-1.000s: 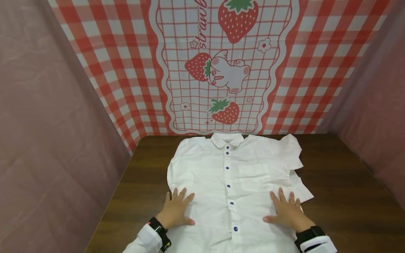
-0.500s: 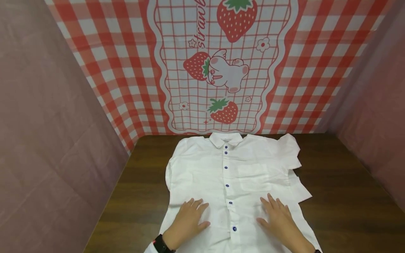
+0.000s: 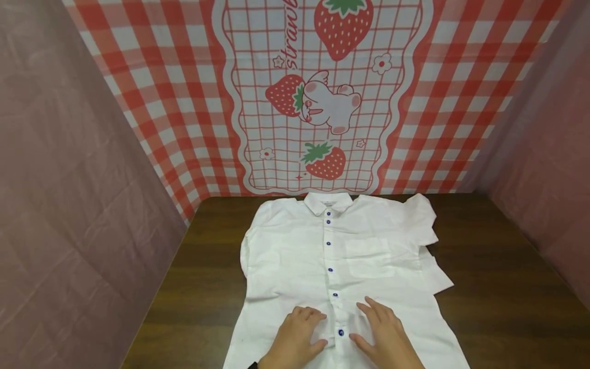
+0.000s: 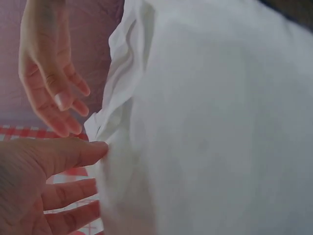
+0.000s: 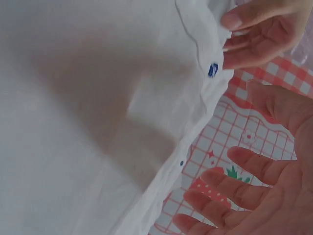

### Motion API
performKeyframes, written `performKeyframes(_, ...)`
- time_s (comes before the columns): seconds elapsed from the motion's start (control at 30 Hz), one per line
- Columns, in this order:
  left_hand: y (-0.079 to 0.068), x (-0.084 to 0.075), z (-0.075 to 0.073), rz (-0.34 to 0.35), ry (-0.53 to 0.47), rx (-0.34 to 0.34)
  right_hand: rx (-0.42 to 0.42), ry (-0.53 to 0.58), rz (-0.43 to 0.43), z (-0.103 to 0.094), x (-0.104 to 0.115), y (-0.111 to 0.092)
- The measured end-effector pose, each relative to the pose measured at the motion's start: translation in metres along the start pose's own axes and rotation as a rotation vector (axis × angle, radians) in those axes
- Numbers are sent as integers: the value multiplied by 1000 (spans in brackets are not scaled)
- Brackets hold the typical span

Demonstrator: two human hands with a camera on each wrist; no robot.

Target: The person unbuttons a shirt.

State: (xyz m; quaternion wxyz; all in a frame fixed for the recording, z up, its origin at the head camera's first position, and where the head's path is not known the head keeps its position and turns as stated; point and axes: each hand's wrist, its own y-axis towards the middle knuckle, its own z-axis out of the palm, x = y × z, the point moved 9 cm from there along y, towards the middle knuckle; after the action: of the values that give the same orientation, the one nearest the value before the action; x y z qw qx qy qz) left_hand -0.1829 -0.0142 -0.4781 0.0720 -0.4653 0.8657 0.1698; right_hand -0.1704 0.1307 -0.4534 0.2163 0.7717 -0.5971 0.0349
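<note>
The left hand (image 3: pixel 297 341) and right hand (image 3: pixel 386 335) flanked the lowest visible button (image 3: pixel 341 332) of a white shirt (image 3: pixel 290 256).
Fingers were loosely spread, holding nothing; whether they touched the fabric, I could not tell. The shirt lay front up on a brown table (image 3: pixel 184 297), with a chest pocket (image 3: pixel 369 257) and a collar label (image 3: pixel 328 204) too small to read. Behind, a red-checked cloth (image 3: pixel 461 102) bore sideways lettering (image 3: pixel 291 38), “strawb”, cut off above.

Desk (image 3: pixel 493 277): was dark brown, wood-grained.
Checked cloth (image 3: pixel 465 87): hung behind the desk, red and white, printed with strawberries (image 3: pixel 327 165).
Pink drapes (image 3: pixel 83 184): flanked the desk on both sides.
</note>
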Motion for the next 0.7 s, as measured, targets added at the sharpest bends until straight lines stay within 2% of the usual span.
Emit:
performKeyframes(0.13,1,-5,8,3,-11,-5,37,-1,9,8,8,-4)
performKeyframes(0.27,2,-9,13,11,-18,-54,107,7,45,16,11,-8)
performKeyframes(0.37,2,-10,16,6,-25,-82,95,-1,35,17,12,-9)
performKeyframes(0.5,4,-9,20,-24,-49,-73,50,-9,12,15,14,-11)
performKeyframes(0.7,6,-10,14,-21,-51,-113,107,13,55,17,14,-11)
